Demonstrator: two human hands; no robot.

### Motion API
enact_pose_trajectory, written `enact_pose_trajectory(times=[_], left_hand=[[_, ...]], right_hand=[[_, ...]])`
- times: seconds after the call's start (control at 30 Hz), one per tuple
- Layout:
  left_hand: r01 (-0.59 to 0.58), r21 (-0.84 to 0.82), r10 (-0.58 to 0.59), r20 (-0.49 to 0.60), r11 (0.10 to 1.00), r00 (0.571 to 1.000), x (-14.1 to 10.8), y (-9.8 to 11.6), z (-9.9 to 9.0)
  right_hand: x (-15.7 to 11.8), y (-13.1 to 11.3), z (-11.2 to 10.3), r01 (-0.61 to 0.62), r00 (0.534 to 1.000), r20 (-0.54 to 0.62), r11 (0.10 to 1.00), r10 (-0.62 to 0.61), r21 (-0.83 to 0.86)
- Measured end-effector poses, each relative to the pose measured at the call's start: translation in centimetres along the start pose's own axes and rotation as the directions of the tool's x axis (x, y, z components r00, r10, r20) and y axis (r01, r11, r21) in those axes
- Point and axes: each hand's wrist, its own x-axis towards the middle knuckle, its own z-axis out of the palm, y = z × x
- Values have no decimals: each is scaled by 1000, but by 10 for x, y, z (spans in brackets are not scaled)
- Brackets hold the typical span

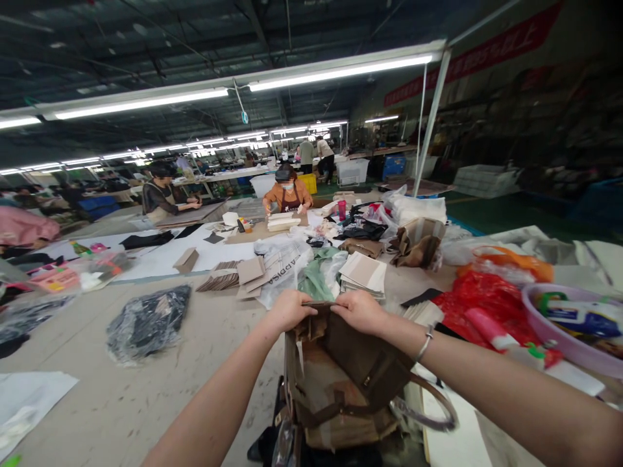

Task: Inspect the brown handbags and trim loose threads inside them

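A brown handbag (350,395) with a looped handle (440,408) is right in front of me, its mouth open toward me. My left hand (292,311) pinches the far upper edge of the bag at its left. A short way along the same edge, my right hand (359,312) grips it between thumb and fingers. Both arms reach forward over the bag. Tan lining or paper shows inside it. Past my hands lie a printed plastic bag (287,266), green cloth (315,272) and a stack of cards (363,272).
A plastic-wrapped dark item (148,322) lies on the table at left, near brown card pieces (221,275). Red plastic (474,308) and a lilac basin (530,305) crowd the right side. Across the table sits a co-worker (287,191); another person (165,194) works further left.
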Motion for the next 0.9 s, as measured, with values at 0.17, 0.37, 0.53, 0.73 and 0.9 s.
enact_pose_trajectory(times=[0.17,0.37,0.53,0.73,0.9], left_hand=[[-32,-107,34,13,994,999,-4,-3,-1],[-143,-259,146,-6,955,989,-5,-7,2],[-108,-242,103,-32,964,994,1,-5,5],[-77,-225,68,-49,971,996,4,0,6],[-82,-249,80,-20,965,997,2,1,6]], right_hand=[[3,-2,1,-18,1000,7,998,17,64],[4,4,6,60,997,20,957,-68,284],[1,5,5,140,990,-8,954,-143,265],[-3,10,0,188,981,6,955,-194,229],[-4,17,-1,249,967,-18,929,-254,275]])
